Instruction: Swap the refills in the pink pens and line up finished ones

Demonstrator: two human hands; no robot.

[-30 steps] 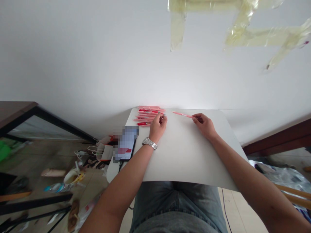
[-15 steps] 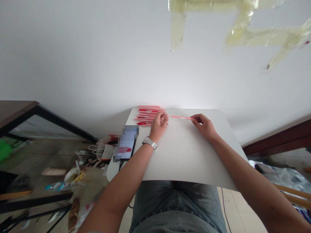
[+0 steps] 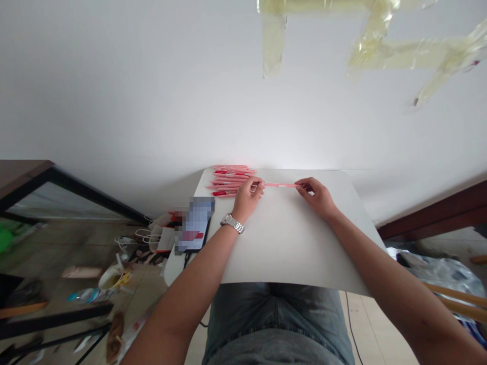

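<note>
One pink pen (image 3: pixel 280 185) with a white label lies level between my two hands above the white table (image 3: pixel 289 243). My right hand (image 3: pixel 317 197) pinches its right end between thumb and fingers. The fingertips of my left hand (image 3: pixel 249 196) are closed at its left end; a silver watch (image 3: pixel 232 223) is on that wrist. Beside and partly behind the left hand, a pile of several pink pens (image 3: pixel 228 181), some with red parts, lies at the table's back left.
A phone (image 3: pixel 198 223) with a cable lies at the table's left edge. A white wall with yellowed tape (image 3: pixel 274 45) rises behind the table. On the floor to the left are a bottle (image 3: pixel 85 295), a cup (image 3: pixel 110 278) and cables.
The pen in my right hand has moved slightly left, and its left end now meets my left fingertips. Those fingers have closed on it.
</note>
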